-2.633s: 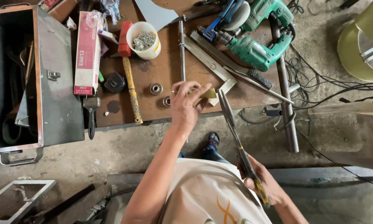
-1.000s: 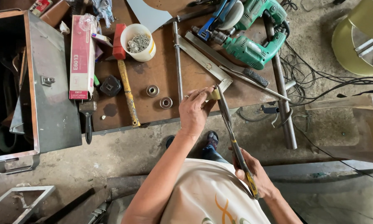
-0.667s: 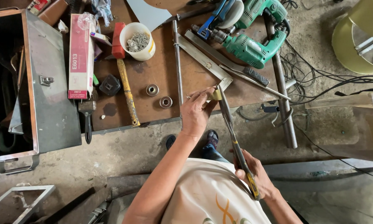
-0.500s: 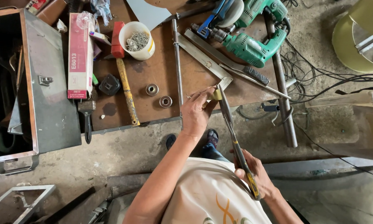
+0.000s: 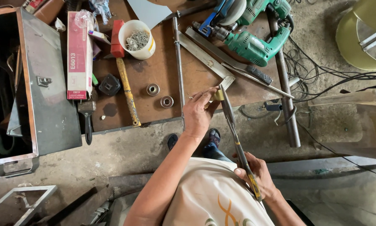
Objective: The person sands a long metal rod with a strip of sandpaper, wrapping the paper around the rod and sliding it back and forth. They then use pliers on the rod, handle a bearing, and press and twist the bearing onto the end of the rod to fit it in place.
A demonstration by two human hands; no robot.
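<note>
— Hands? Left hand (image 5: 199, 114) pinched on a small yellowish piece (image 5: 218, 95); right hand (image 5: 255, 175) clenched round the yellow-black handle of long metal shears (image 5: 234, 134).

— Placement? Slim dark blades angled up, tips touching the piece at the edge of the worn brown board (image 5: 163, 79). Near: green drill (image 5: 255, 44), wooden-handled hammer (image 5: 125, 83), white cup of nails (image 5: 137, 39).

One package: long pink-and-white rectangular carton (image 5: 79, 54) is lying flat at the brown board's (image 5: 163, 75) left end, beside the open metal toolbox (image 5: 46, 96). No signs or screens are showing.
</note>
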